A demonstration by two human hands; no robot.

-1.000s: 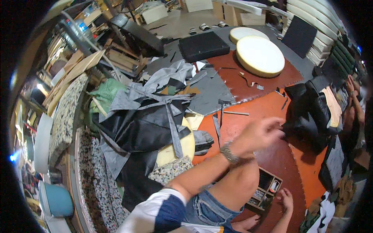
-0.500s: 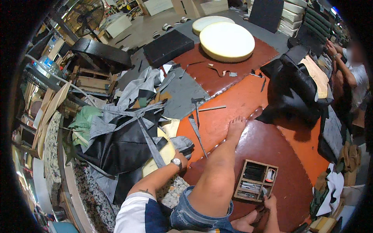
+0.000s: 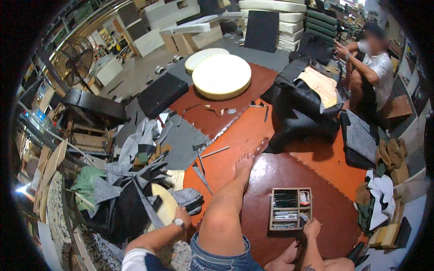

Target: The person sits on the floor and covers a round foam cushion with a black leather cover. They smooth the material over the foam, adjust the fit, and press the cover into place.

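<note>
My left hand [image 3: 181, 214] rests against the yellow foam piece [image 3: 161, 201], beside grey and black fabric scraps [image 3: 113, 210]; its fingers are mostly hidden. My right hand [image 3: 312, 228] is closed at the lower right corner of a divided wooden tray [image 3: 290, 229], pinching a small metal item [image 3: 304, 218] whose shape is unclear. The tray holds several slim black and metallic pieces and a small white-and-red item [image 3: 304, 198]. It lies on the maroon sheet [image 3: 266, 171], right of my outstretched bare leg [image 3: 224, 217].
A person [image 3: 373, 72] sits at the right, beside black upholstery [image 3: 303, 117]. Two round foam discs [image 3: 221, 77] and a black pad [image 3: 160, 92] lie ahead. Foam stacks [image 3: 291, 31] stand behind. Wood scraps [image 3: 52, 171] and a fan [image 3: 74, 58] are at the left.
My left hand has dropped from raised at center onto the foam at left. My right hand has closed at the tray's corner. The view has swung upward and rightward.
</note>
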